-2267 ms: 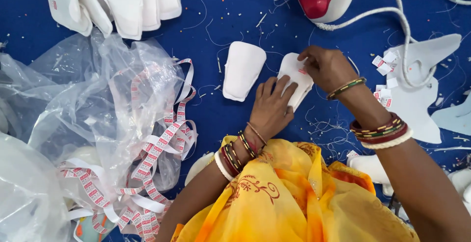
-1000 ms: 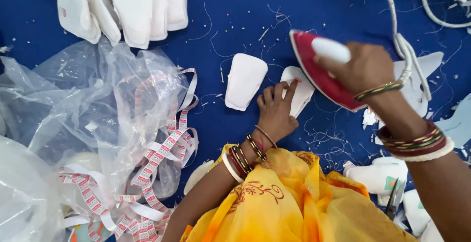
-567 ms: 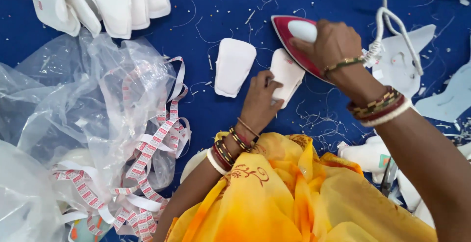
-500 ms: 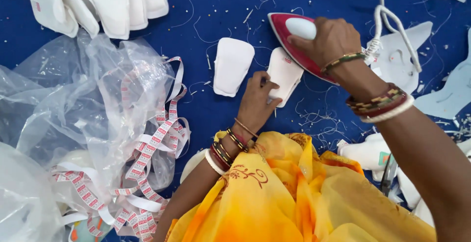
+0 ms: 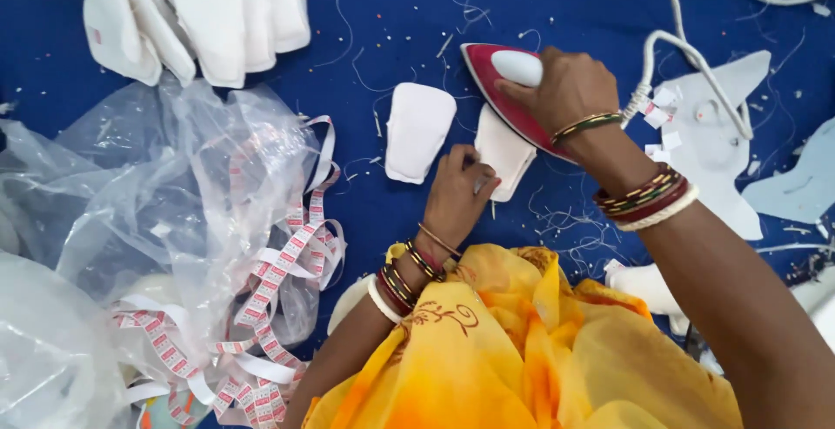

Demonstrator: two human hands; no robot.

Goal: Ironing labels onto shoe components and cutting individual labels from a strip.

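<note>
White padded fabric piece at frame centre now lies under the red-and-white electric iron brought down by the gripping right hand, left hand fingertips pinning its lower edge.

Bare blue cloth beyond iron; plastic bag leftward

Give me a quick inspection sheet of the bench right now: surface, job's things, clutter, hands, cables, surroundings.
Surface: blue cloth-covered table, strewn with loose threads.
Job's things: red and white electric iron on a white fabric piece; second white fabric piece beside it.
Clutter: clear plastic bags, red-printed white label tape, stack of white fabric pieces, white cut-out scraps.
Hands: left hand holds the piece down; right hand grips the iron.
Cables: white cord runs up from the iron.
Surroundings: nothing seen.
</note>
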